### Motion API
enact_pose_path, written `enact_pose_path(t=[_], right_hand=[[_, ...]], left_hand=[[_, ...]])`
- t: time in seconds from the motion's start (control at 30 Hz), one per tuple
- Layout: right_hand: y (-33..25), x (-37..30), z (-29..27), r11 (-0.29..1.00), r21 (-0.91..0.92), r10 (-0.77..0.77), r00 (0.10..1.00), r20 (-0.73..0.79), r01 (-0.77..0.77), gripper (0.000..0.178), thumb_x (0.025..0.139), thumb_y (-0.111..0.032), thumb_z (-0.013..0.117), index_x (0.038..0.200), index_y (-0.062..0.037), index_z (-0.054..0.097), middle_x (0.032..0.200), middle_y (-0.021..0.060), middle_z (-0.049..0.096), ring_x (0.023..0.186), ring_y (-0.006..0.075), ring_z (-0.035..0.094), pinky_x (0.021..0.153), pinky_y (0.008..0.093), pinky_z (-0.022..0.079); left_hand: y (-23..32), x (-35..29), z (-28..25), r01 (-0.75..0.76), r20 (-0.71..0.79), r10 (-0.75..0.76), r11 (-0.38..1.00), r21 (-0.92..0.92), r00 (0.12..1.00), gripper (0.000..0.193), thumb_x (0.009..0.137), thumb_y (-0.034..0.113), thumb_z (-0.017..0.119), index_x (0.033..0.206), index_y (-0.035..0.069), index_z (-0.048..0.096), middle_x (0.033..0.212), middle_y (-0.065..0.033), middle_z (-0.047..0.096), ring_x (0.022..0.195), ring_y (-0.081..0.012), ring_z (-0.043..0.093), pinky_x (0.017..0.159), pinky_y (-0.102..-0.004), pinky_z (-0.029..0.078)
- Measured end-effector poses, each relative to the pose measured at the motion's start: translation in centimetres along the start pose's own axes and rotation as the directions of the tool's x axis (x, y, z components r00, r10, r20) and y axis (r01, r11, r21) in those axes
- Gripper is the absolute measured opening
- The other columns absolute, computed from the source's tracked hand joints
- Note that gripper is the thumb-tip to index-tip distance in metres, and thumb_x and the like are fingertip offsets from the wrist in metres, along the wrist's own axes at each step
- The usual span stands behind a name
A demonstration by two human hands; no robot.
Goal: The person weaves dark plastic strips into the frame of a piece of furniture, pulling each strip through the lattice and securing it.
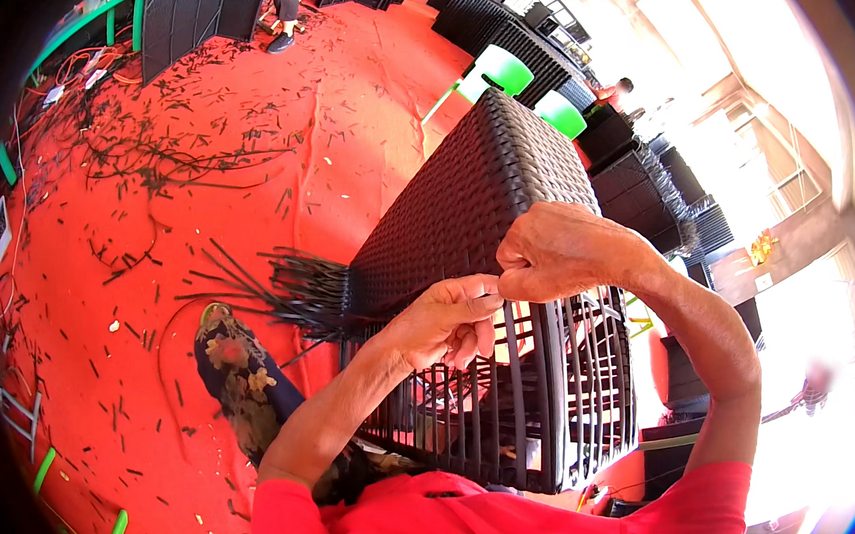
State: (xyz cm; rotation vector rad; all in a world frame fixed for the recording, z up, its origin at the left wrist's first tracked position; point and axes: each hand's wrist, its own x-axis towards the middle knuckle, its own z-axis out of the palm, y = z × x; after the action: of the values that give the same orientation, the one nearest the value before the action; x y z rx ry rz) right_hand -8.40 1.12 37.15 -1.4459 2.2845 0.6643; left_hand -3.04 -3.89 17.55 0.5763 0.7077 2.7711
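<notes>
A dark brown woven wicker frame (440, 205) stands in front of me, tilted away. Its far part is tightly woven; the near part shows bare upright strips (517, 397) with gaps between them. My left hand (449, 321) is closed at the near edge of the weave, thumb and forefinger pressed together and the other fingers curled. Close against it, my right hand (554, 249) makes a fist at the frame's corner. What either hand grips is hidden. A bundle of loose dark strips (301, 289) fans out from the frame's left side.
Cut strip scraps (177, 157) litter the red floor covering (228, 199). Green chairs (501, 70) stand beyond the frame. Stacked dark woven panels (634, 191) line the right back. Cables (70, 69) lie at the far left. Two other people are farther off.
</notes>
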Motion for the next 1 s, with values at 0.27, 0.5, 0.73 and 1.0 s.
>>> enact_pose_path(t=[0.27, 0.5, 0.73, 1.0], right_hand=[[-0.2, -0.3, 0.3, 0.994, -0.103, -0.035, 0.997, -0.063, 0.028, 0.023, 0.06, -0.021, 0.049, 0.049, -0.0004, 0.048, 0.043, 0.0168, 0.041, 0.042, 0.0335, 0.043, 0.045, 0.0437, 0.033], [-0.3, -0.4, 0.3, 0.99, -0.125, -0.071, 0.993, -0.099, 0.058, 0.025, 0.068, -0.026, 0.053, 0.059, -0.0028, 0.058, 0.056, 0.0169, 0.054, 0.056, 0.0342, 0.055, 0.053, 0.0431, 0.043], [1.2, -0.5, 1.0, 0.95, 0.038, -0.234, 0.788, -0.57, 0.309, 0.015, 0.075, -0.021, 0.057, 0.074, -0.006, 0.06, 0.069, 0.01, 0.059, 0.071, 0.031, 0.058, 0.063, 0.0414, 0.045], [-0.7, 2.6, 3.2, 0.917, -0.304, -0.249, 0.966, 0.07, 0.258, 0.013, 0.077, -0.023, 0.057, 0.08, -0.0115, 0.062, 0.068, 0.0104, 0.06, 0.071, 0.0288, 0.058, 0.063, 0.0412, 0.044]], left_hand=[[-0.1, -0.4, 0.1, -0.001, 0.032, 0.003, 0.999, -0.042, 0.999, 0.046, 0.088, 0.018, 0.046, 0.128, 0.001, 0.03, 0.056, -0.0099, 0.058, 0.034, -0.0118, 0.051, 0.029, -0.0193, 0.036], [-0.2, -1.0, -0.1, -0.031, -0.073, 0.038, 0.995, 0.09, 0.997, 0.024, 0.088, 0.019, 0.05, 0.104, 0.002, 0.051, 0.055, -0.0071, 0.057, 0.034, -0.0095, 0.047, 0.03, -0.0191, 0.034], [0.4, -2.4, -2.0, 0.02, -0.186, 0.012, 0.985, 0.172, 0.983, 0.018, 0.085, 0.021, 0.054, 0.08, 0.004, 0.055, 0.052, -0.0025, 0.051, 0.034, -0.0079, 0.042, 0.032, -0.019, 0.033], [0.0, -3.1, -4.8, 0.005, -0.141, 0.026, 0.977, 0.214, 0.99, 0.016, 0.084, 0.021, 0.055, 0.079, 0.006, 0.053, 0.06, 0.0002, 0.051, 0.046, -0.0072, 0.045, 0.041, -0.0193, 0.036]])
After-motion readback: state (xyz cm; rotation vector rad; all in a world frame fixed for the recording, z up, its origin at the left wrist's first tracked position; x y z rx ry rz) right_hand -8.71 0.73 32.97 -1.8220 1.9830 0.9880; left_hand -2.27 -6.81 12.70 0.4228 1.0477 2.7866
